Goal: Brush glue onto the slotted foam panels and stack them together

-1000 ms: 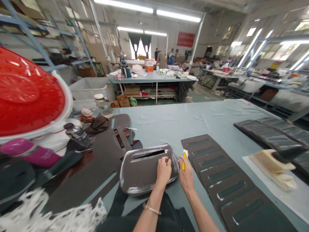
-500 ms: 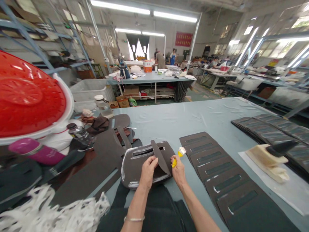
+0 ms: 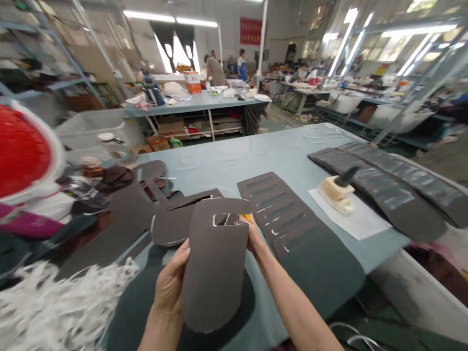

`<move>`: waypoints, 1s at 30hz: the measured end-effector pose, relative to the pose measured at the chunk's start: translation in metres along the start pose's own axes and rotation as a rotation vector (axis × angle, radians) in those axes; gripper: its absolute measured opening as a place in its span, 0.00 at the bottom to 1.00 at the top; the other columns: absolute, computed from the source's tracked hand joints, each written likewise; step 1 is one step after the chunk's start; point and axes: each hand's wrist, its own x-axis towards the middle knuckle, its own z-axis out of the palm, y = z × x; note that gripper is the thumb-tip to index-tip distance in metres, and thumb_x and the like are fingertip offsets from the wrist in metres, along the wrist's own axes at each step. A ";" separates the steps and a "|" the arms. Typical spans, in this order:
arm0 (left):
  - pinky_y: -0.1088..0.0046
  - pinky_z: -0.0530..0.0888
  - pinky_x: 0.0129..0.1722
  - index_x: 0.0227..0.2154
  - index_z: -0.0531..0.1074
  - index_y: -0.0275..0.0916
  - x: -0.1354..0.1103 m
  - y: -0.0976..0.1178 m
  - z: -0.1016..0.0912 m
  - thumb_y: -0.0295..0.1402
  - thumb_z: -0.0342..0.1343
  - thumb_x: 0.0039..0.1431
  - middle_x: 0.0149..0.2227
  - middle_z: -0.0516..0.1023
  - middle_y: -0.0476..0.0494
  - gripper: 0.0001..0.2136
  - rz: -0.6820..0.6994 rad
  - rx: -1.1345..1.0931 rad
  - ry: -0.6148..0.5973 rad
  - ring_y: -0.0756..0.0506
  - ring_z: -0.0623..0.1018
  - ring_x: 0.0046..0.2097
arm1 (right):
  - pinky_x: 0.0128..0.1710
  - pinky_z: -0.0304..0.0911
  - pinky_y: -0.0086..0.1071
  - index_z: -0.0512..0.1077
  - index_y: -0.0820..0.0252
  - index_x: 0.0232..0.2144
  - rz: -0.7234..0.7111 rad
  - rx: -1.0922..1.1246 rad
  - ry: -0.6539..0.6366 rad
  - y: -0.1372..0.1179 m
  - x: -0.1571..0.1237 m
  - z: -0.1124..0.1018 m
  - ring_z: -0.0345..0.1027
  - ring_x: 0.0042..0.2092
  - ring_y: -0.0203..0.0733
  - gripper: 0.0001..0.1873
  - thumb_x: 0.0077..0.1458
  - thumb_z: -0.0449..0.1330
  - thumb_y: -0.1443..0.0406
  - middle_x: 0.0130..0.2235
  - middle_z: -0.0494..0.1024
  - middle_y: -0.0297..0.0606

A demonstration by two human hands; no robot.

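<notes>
A dark brown panel (image 3: 215,263) with rounded corners and a rectangular slot near its far end is held up in front of me. My left hand (image 3: 170,282) grips its left edge, fingers behind it. At the right edge, my right hand (image 3: 254,236) holds the panel along with a yellow-handled brush (image 3: 245,217), mostly hidden behind it. Beyond the held piece lies another slotted brown panel (image 3: 170,226) on the table. To the right, a row of overlapping slotted panels (image 3: 281,204) has white smears along some slots.
A cream glue container with a black nozzle (image 3: 338,190) sits on white paper (image 3: 361,222). Stacked dark panels (image 3: 398,195) lie at the right edge. White scrap strips (image 3: 66,307), a purple bottle (image 3: 29,219) and a red basin (image 3: 22,151) crowd the left. Co-workers stand in the background.
The view has turned right. Both hands now hold up a slotted panel by its edges, nearer to me; before, my left hand pinched a flap over another panel and the brush showed fully.
</notes>
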 end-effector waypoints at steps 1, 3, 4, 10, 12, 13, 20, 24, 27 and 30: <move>0.71 0.78 0.34 0.45 0.72 0.41 -0.002 -0.012 0.004 0.31 0.56 0.49 0.35 0.81 0.48 0.18 -0.004 -0.019 0.028 0.45 0.80 0.35 | 0.24 0.61 0.27 0.59 0.53 0.36 0.014 0.009 0.016 -0.009 -0.011 -0.019 0.65 0.25 0.33 0.15 0.47 0.59 0.58 0.30 0.73 0.29; 0.71 0.78 0.35 0.42 0.73 0.41 -0.004 -0.038 0.014 0.30 0.55 0.48 0.33 0.81 0.49 0.15 -0.024 -0.063 0.069 0.45 0.80 0.34 | 0.24 0.59 0.25 0.60 0.53 0.35 0.035 0.045 0.049 -0.026 -0.033 -0.061 0.63 0.25 0.32 0.17 0.44 0.61 0.60 0.28 0.71 0.27; 0.71 0.78 0.36 0.40 0.74 0.40 -0.004 -0.052 0.020 0.29 0.55 0.48 0.32 0.81 0.49 0.14 -0.048 -0.083 0.080 0.46 0.80 0.33 | 0.25 0.58 0.24 0.60 0.53 0.34 0.033 0.064 0.069 -0.033 -0.044 -0.083 0.63 0.25 0.31 0.17 0.42 0.63 0.61 0.28 0.71 0.26; 0.73 0.75 0.41 0.41 0.72 0.40 -0.005 -0.149 0.057 0.29 0.56 0.51 0.36 0.80 0.48 0.12 -0.248 -0.022 0.028 0.49 0.79 0.36 | 0.25 0.51 0.23 0.60 0.54 0.32 -0.090 -0.123 0.334 -0.082 -0.107 -0.232 0.57 0.24 0.29 0.19 0.38 0.65 0.62 0.26 0.67 0.25; 0.77 0.72 0.38 0.36 0.72 0.39 -0.007 -0.187 0.062 0.31 0.58 0.50 0.34 0.79 0.50 0.09 -0.254 0.106 -0.002 0.52 0.77 0.33 | 0.25 0.51 0.25 0.60 0.55 0.31 -0.138 -0.333 0.450 -0.102 -0.119 -0.287 0.57 0.24 0.31 0.19 0.38 0.65 0.59 0.25 0.66 0.25; 0.79 0.71 0.36 0.32 0.71 0.38 -0.008 -0.206 0.061 0.32 0.58 0.50 0.31 0.77 0.51 0.06 -0.263 0.189 -0.016 0.53 0.75 0.31 | 0.25 0.52 0.26 0.61 0.55 0.31 -0.158 -0.457 0.501 -0.112 -0.123 -0.314 0.57 0.24 0.31 0.19 0.38 0.64 0.58 0.25 0.66 0.25; 0.78 0.67 0.30 0.27 0.65 0.39 -0.018 -0.331 0.045 0.44 0.58 0.47 0.25 0.72 0.53 0.14 -0.352 0.606 0.095 0.53 0.71 0.28 | 0.33 0.56 0.31 0.62 0.56 0.35 -0.112 -1.279 0.587 -0.146 -0.109 -0.432 0.61 0.28 0.38 0.13 0.44 0.55 0.61 0.27 0.68 0.30; 0.76 0.67 0.27 0.29 0.63 0.39 -0.011 -0.371 0.034 0.46 0.56 0.45 0.21 0.70 0.54 0.16 -0.211 0.796 0.211 0.52 0.71 0.24 | 0.31 0.52 0.29 0.64 0.58 0.37 -0.112 -1.457 0.518 -0.138 -0.089 -0.443 0.59 0.27 0.37 0.12 0.48 0.53 0.65 0.25 0.66 0.31; 0.74 0.68 0.27 0.34 0.62 0.40 -0.007 -0.384 0.028 0.44 0.54 0.48 0.20 0.69 0.55 0.15 -0.062 0.964 0.271 0.50 0.71 0.24 | 0.29 0.49 0.28 0.65 0.59 0.39 -0.103 -1.555 0.517 -0.131 -0.078 -0.445 0.57 0.26 0.35 0.12 0.48 0.54 0.67 0.25 0.64 0.31; 0.72 0.68 0.28 0.39 0.61 0.41 -0.010 -0.386 0.028 0.41 0.50 0.51 0.22 0.69 0.55 0.14 0.040 1.140 0.265 0.49 0.72 0.24 | 0.29 0.47 0.27 0.65 0.60 0.40 -0.091 -1.618 0.485 -0.126 -0.072 -0.450 0.55 0.26 0.34 0.12 0.50 0.55 0.68 0.25 0.65 0.31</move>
